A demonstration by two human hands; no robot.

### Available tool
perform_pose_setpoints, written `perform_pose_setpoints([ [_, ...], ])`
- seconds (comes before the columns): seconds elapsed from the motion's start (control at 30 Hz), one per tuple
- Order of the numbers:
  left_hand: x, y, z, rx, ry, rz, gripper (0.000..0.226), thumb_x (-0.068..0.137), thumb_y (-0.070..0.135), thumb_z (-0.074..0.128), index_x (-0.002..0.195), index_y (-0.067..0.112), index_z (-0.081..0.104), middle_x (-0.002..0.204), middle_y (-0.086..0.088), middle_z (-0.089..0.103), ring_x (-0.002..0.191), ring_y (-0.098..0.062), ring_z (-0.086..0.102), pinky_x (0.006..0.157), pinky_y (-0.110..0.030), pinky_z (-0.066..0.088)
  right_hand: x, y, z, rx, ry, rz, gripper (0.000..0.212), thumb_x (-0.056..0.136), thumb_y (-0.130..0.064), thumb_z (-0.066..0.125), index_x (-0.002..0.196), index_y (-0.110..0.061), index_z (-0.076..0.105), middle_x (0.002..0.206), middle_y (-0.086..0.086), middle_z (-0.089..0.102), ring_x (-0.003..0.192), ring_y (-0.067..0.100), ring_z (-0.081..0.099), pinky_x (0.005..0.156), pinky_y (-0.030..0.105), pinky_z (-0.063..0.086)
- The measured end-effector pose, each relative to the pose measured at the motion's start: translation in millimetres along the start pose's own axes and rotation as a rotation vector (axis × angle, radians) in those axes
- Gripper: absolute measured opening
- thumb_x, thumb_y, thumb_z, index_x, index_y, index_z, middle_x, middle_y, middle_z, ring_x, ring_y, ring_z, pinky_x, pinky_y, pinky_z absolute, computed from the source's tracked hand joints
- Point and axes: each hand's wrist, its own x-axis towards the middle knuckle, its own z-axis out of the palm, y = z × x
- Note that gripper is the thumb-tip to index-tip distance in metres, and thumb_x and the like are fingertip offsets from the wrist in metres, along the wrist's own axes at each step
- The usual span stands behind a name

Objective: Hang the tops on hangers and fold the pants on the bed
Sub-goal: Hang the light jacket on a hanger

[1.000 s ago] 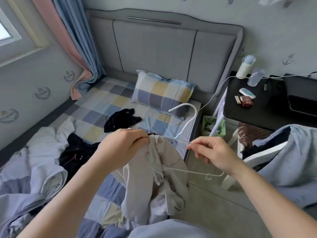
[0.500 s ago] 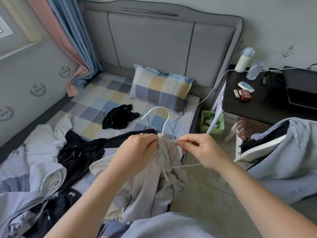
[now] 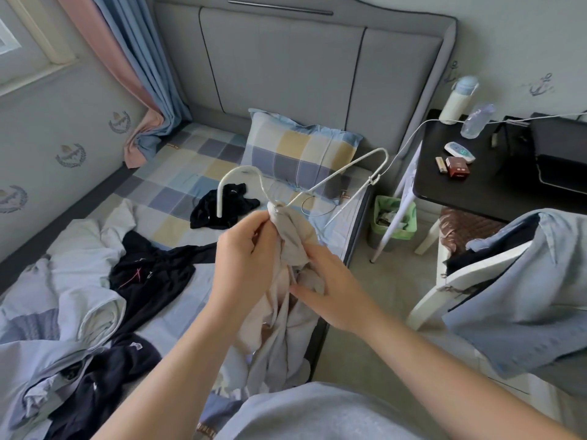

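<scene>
Left hand (image 3: 244, 255) grips the beige top (image 3: 293, 239) bunched at the white hanger's (image 3: 333, 177) neck. Right hand (image 3: 330, 292) pinches fabric below, seemingly threading it. Dark clothes (image 3: 149, 274) wait unfolded on the bed (image 3: 178, 185).

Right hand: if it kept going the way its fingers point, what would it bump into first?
The beige top, which the right hand holds. Its fingers aim leftward into the cloth. Just behind that is probably the left hand, though depth is hard to judge.
</scene>
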Motion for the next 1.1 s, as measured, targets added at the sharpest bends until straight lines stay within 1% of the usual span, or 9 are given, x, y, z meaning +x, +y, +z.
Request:
perform_pose_setpoints([
  [0.2,-4.9,-3.9,1.1,-0.032,0.048,-0.013,0.026,0.101,0.008,0.05,0.083,-0.008,0.061,0.071,-0.023,0.055,0.057,-0.013,0.036,0.051,-0.025,0.029,-2.4,9.8,15.9,-0.065,0.188,-0.08,0.02,0.094,-0.017,0.057,0.111,-0.011,0.066,0.114,-0.004,0.058,0.106,0.013,0.057,0.09,0.017,0.044],
  [0.27,-4.8,-6.6,-3.5,-0.06,0.09,-0.025,0.028,0.102,0.008,0.05,0.083,-0.01,0.06,0.071,-0.026,0.053,0.057,-0.015,0.035,0.051,-0.027,0.027,-10.0,10.2,15.8,0.016,0.136,0.003,0.022,0.097,-0.022,0.052,0.112,-0.011,0.063,0.097,0.0,0.063,0.089,0.014,0.06,0.077,0.025,0.047],
  [0.37,-5.1,-10.7,-8.5,-0.059,0.104,-0.034,0.028,0.102,0.007,0.05,0.082,-0.012,0.058,0.071,-0.028,0.052,0.059,-0.017,0.034,0.052,-0.03,0.027,-16.0,18.0,14.6,0.044,0.01,0.117,0.026,0.098,-0.024,0.052,0.118,-0.009,0.06,0.075,0.0,0.054,0.065,0.01,0.048,0.063,0.026,0.039],
  [0.5,-8.9,-15.6,-11.4,-0.052,0.084,-0.032,0.029,0.102,0.009,0.052,0.084,-0.012,0.06,0.072,-0.029,0.054,0.06,-0.018,0.036,0.054,-0.029,0.028,-15.4,32.8,14.7,-0.065,-0.155,0.21,0.027,0.087,-0.022,0.054,0.107,-0.005,0.061,0.094,0.013,0.063,0.077,0.02,0.057,0.071,0.038,0.046],
  [0.63,-13.3,-20.5,-15.9,-0.015,0.01,-0.03,0.032,0.103,0.013,0.052,0.082,-0.011,0.06,0.07,-0.028,0.052,0.057,-0.013,0.034,0.051,-0.025,0.027,-19.5,51.2,15.5,-0.143,-0.276,0.318,0.013,0.086,-0.021,0.059,0.091,-0.01,0.065,0.084,0.01,0.064,0.07,0.014,0.056,0.065,0.034,0.041],
  [0.73,-13.6,-29.2,-23.1,0.034,-0.022,-0.035,0.03,0.102,0.017,0.055,0.079,0.002,0.066,0.069,-0.023,0.054,0.057,-0.01,0.036,0.052,-0.025,0.028,-22.8,60.0,9.0,-0.296,-0.326,0.368,0.011,0.087,-0.024,0.058,0.088,-0.014,0.061,0.086,0.005,0.066,0.085,0.025,0.061,0.073,0.036,0.041],
  [0.87,-10.5,-37.3,-38.7,0.139,-0.111,-0.042,0.023,0.101,0.024,0.058,0.088,0.017,0.075,0.074,-0.017,0.065,0.057,-0.015,0.044,0.054,-0.03,0.036,-28.3,69.0,-2.3,-0.581,-0.415,0.446,0.018,0.094,-0.035,0.049,0.076,-0.029,0.05,0.076,-0.012,0.054,0.089,0.018,0.052,0.099,0.032,0.029],
  [0.97,-9.2,-39.9,-50.9,0.202,-0.196,-0.07,0.02,0.1,0.031,0.059,0.093,0.035,0.078,0.076,-0.009,0.071,0.053,-0.016,0.046,0.052,-0.029,0.039,-31.5,77.7,-19.0,-0.754,-0.376,0.475,0.021,0.093,-0.02,0.041,0.074,-0.029,0.045,0.073,-0.013,0.048,0.102,0.019,0.056,0.119,0.043,0.013],
  [1.1,-11.1,-45.4,-59.6,0.304,-0.316,-0.101,0.023,0.1,0.032,0.058,0.093,0.024,0.078,0.052,0.006,0.051,0.043,-0.006,0.031,0.045,-0.018,0.027,-29.6,83.9,-45.9,-0.838,-0.282,0.469,0.025,0.088,-0.009,0.041,0.092,-0.028,0.057,0.093,-0.011,0.057,0.122,0.013,0.05,0.121,0.049,0.0],
])
